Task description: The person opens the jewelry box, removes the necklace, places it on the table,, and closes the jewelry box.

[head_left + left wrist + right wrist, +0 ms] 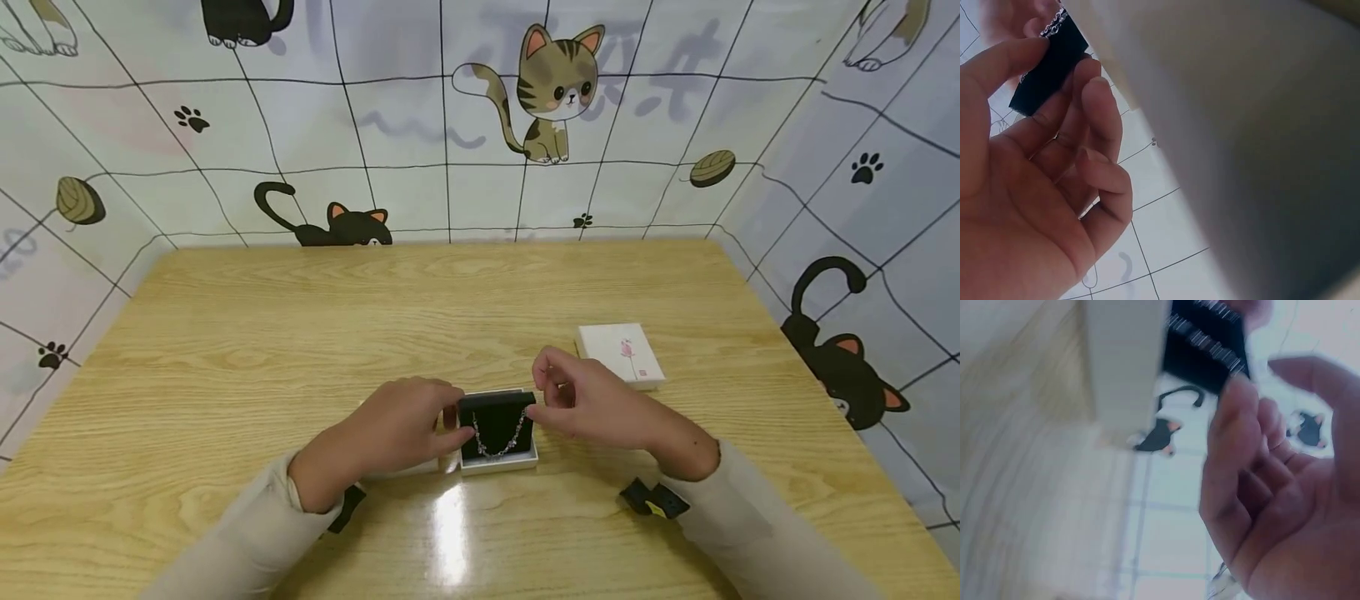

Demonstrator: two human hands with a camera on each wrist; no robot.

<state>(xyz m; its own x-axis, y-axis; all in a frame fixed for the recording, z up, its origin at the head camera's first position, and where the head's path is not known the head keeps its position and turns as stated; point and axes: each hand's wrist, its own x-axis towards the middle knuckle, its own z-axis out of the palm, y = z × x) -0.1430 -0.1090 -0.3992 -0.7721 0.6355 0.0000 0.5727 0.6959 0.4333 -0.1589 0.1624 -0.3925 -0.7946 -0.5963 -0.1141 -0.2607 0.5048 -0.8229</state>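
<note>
A black jewellery pad (497, 421) stands tilted up in a small white box (501, 467), with a silver chain (491, 454) draped across its front. My left hand (393, 425) holds the pad at its left edge, thumb on the front and fingers behind. In the left wrist view the thumb lies over the pad (1054, 65) near the chain. At the right edge, my right hand (592, 396) has its fingertips close to the pad and chain end, with thumb and index finger apart. The right wrist view shows those fingertips (1238, 394) right at the pad's corner.
A white box lid (611, 346) with a pink flower print lies behind the right hand. Something flat and white (420, 469) lies partly hidden under the left hand. The wooden table (337, 317) meets a cat-patterned backdrop (480, 200) at the back and sides.
</note>
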